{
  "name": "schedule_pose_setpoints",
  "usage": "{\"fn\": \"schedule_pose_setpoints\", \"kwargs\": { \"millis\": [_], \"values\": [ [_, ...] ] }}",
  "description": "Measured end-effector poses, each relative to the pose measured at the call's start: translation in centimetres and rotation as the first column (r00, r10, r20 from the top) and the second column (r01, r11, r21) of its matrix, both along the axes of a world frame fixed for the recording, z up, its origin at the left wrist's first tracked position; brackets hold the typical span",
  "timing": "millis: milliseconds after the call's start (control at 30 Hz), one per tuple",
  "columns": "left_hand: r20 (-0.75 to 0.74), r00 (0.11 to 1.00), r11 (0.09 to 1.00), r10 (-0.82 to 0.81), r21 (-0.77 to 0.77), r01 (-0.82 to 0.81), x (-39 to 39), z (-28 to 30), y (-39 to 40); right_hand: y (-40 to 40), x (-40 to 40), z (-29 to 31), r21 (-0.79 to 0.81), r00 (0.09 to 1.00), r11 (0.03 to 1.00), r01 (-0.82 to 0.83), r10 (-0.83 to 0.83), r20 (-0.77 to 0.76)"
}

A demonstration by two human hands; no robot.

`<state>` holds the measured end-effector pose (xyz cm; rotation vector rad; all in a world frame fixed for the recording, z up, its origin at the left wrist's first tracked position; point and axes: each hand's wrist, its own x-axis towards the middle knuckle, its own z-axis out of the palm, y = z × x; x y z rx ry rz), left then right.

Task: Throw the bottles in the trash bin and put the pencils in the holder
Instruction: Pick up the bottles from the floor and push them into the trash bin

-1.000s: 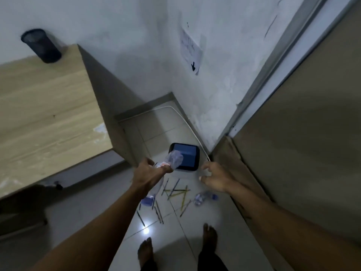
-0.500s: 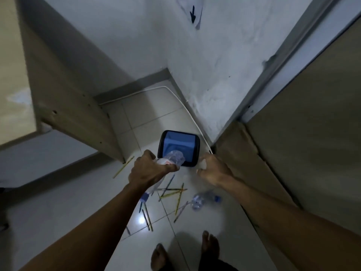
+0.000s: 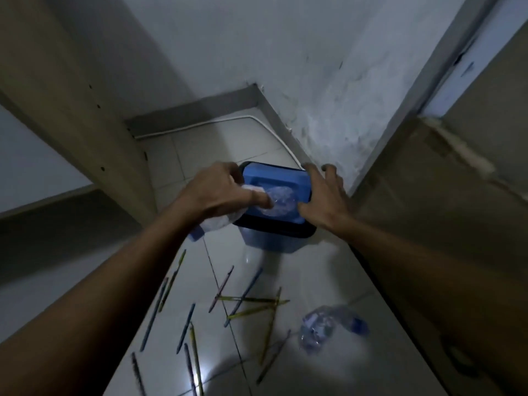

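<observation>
A blue trash bin (image 3: 274, 241) with a black rim stands on the tiled floor in the corner. My left hand (image 3: 217, 192) grips a crumpled clear plastic bottle (image 3: 278, 202) with a blue cap, its body pressed against the bin's blue swing lid. My right hand (image 3: 323, 198) rests spread on the bin's right rim, holding nothing. A second crushed clear bottle (image 3: 328, 327) lies on the floor at the lower right. Several blue and yellow pencils (image 3: 248, 302) lie scattered on the tiles in front of the bin. The holder is out of view.
A wooden desk side panel (image 3: 85, 115) stands at the left. White walls (image 3: 300, 67) meet behind the bin, with a white cable (image 3: 200, 125) along the skirting. A brown door (image 3: 428, 210) closes off the right side.
The view has dropped closer to the floor. My left hand has carried the bottle forward onto the bin's lid, and my right hand has moved from the air onto the bin's rim.
</observation>
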<state>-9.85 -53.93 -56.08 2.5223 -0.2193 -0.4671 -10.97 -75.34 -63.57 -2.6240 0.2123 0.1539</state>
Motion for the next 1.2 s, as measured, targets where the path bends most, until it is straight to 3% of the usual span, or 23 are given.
{"fn": "schedule_pose_setpoints", "kwargs": {
  "millis": [167,400,600,800,1000,1067,1200],
  "values": [
    [0.126,0.989,0.994,-0.072,0.088,0.061,0.4,-0.5,-0.8,-0.2,0.5,-4.1,0.01,0.975,1.0,0.01,-0.012,0.222],
    [0.226,0.974,0.978,-0.012,0.204,-0.036,1.1,-3.9,-3.8,-0.1,0.4,-6.1,-0.015,0.884,0.999,0.038,-0.027,0.466],
    [0.301,0.947,0.943,-0.113,0.332,0.007,0.7,-7.1,-7.2,-1.3,0.7,-6.7,0.067,0.87,0.996,-0.065,0.023,0.493],
    [0.336,0.92,0.936,-0.203,0.344,0.081,1.0,-9.0,-9.3,-2.3,1.1,-6.7,0.287,0.892,0.944,-0.163,0.017,0.452],
    [0.381,0.879,0.911,-0.286,0.392,0.127,1.9,-11.0,-8.8,-2.7,0.9,-6.4,0.303,0.901,0.937,-0.175,0.028,0.433],
    [0.352,0.882,0.902,-0.313,0.402,0.159,2.1,-11.3,-8.5,-2.8,0.9,-6.4,0.304,0.902,0.934,-0.19,0.043,0.429],
    [0.116,0.926,0.863,-0.359,0.419,0.282,2.4,-11.0,-8.1,-2.7,1.0,-6.5,0.294,0.897,0.936,-0.193,0.047,0.44]
  ]
}}
